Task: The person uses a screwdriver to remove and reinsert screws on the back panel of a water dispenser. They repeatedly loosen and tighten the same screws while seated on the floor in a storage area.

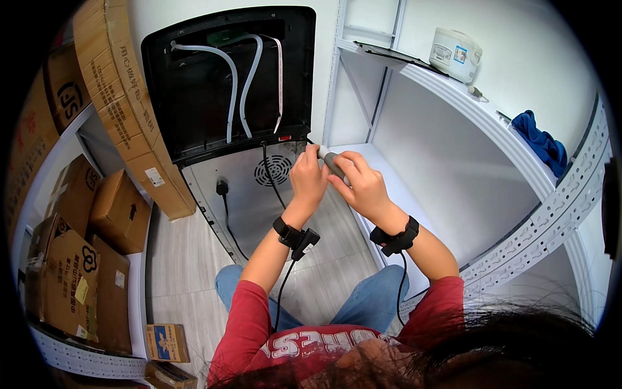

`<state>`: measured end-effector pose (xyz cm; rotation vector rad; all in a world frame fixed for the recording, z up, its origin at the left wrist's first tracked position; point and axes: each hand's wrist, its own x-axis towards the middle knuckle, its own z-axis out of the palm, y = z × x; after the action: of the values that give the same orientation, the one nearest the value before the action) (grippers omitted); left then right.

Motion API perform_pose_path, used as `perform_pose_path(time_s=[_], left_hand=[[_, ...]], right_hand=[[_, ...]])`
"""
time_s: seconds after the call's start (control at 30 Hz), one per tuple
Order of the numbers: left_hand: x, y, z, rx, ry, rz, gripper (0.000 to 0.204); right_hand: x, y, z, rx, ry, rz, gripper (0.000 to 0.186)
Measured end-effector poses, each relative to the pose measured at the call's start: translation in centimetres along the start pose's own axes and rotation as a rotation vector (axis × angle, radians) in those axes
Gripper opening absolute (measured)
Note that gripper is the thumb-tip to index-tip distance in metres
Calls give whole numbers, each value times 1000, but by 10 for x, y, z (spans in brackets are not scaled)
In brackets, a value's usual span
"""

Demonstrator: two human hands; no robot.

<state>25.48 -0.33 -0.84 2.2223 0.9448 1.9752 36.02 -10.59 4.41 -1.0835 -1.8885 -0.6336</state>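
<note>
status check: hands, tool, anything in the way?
Left hand and right hand both shut on grey screwdriver, tip at appliance back panel. Black power cord hangs left of hands, apart.

You hold a grey-handled screwdriver (334,163) with a white end, tilted up-left against the top right corner of the appliance's grey rear panel (249,194).

The tip of the grey tool (334,163) is hidden behind the left hand (308,176), against the black appliance (214,91). What it touches there cannot be told. Below the appliance, the power cord (228,217) is covered by the left forearm.
</note>
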Motion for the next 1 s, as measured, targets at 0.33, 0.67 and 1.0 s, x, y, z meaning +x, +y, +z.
perform_pose_path(time_s=[0.33, 0.67, 1.0], left_hand=[[-3, -6, 1, 2, 63, 56, 45], [-3, -4, 4, 4, 55, 149, 49], [3, 1, -5, -31, 14, 161, 40]], right_hand=[[-3, -7, 4, -5, -53, 79, 42], [-5, -4, -1, -106, -69, 27, 34], [-7, 1, 3, 68, 58, 3, 34]])
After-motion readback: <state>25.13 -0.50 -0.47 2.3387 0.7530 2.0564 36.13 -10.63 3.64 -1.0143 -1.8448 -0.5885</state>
